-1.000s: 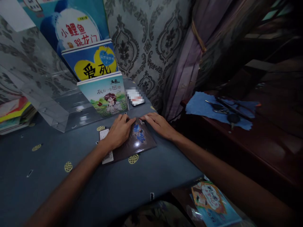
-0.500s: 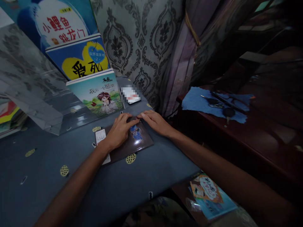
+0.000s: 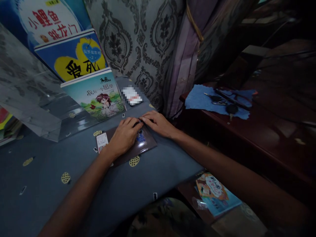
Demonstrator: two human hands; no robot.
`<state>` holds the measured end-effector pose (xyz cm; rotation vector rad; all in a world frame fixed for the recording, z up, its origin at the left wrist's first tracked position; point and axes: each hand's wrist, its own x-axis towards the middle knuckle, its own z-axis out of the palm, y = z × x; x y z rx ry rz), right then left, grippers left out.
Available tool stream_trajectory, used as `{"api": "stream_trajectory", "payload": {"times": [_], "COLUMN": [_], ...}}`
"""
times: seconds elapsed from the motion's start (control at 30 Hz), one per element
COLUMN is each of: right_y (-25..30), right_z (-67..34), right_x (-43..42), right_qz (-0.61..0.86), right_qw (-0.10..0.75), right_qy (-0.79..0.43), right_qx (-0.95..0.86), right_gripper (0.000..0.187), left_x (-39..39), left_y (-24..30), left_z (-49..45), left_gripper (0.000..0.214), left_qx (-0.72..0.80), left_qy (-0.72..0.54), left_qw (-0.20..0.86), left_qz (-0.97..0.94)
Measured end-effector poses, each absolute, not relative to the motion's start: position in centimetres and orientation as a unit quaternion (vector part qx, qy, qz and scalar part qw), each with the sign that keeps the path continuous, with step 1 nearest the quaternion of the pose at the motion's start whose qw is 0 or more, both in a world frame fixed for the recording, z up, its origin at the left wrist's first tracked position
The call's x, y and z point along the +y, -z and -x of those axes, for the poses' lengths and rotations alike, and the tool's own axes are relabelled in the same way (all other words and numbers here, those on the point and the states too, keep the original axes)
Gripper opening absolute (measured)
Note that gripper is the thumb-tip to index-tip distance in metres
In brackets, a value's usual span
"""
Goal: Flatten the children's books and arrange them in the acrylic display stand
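At far left, on the desk (image 3: 123,191): book stack (image 3: 6,126), titles unreadable.

Clear stand (image 3: 29,108), three covers in tiers:
- top book (image 3: 49,23), blue, reads "小鲤鱼跳龙门";
- heart book (image 3: 74,59), blue with a yellow heart, large "爱" and a small "2";
- green book (image 3: 96,95), cartoon girl, seemingly "我有一个愿望".

Dark book (image 3: 146,146): flat on the desk just before the stand. Glossy, small blue picture, no legible title. White card (image 3: 102,142) shows at its left end.

Left hand (image 3: 124,136): grip released, palm down on the cover, fingertips at the far edge.

Right hand (image 3: 158,123): grip released, fingers flat on the far right corner, tips meeting the left's.

Handling note: probably best to keep the left palm's weight on the cover so the glossy book cannot slide. The fingertips alone should work the far edge, staying clear of the green book just beyond.

Right: blue cloth (image 3: 197,98) with keys (image 3: 217,98) on a dark wooden top (image 3: 259,138). Lower right: picture book (image 3: 214,194), writing too blurred.
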<state>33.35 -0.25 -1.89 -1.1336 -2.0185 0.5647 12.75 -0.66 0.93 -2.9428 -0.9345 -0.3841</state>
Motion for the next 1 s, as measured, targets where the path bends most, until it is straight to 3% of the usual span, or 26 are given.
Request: {"api": "stream_trajectory", "payload": {"times": [0.23,0.67,1.0], "right_y": [2.6,2.8,2.9], "right_z": [-33.5,-33.4,-33.3], "right_x": [0.1,-0.1,-0.7], "right_qz": [0.443,0.441,0.441], "right_qw": [0.379,0.369,0.319], "right_qy": [-0.210,-0.188,-0.110], "right_qx": [-0.785,-0.796,-0.832], "right_gripper": [0.028,0.028,0.036], "left_x": [-1.4,-5.0,-8.3], "left_y": [-1.0,-2.0,-1.8], "left_z": [-12.1,-11.8,-12.3], "left_gripper": [0.039,0.040,0.054], "left_qx": [-0.278,-0.250,-0.391], "left_qy": [0.119,0.067,-0.034], "left_qw": [-0.005,-0.075,0.057], "left_qz": [0.953,0.963,0.918]}}
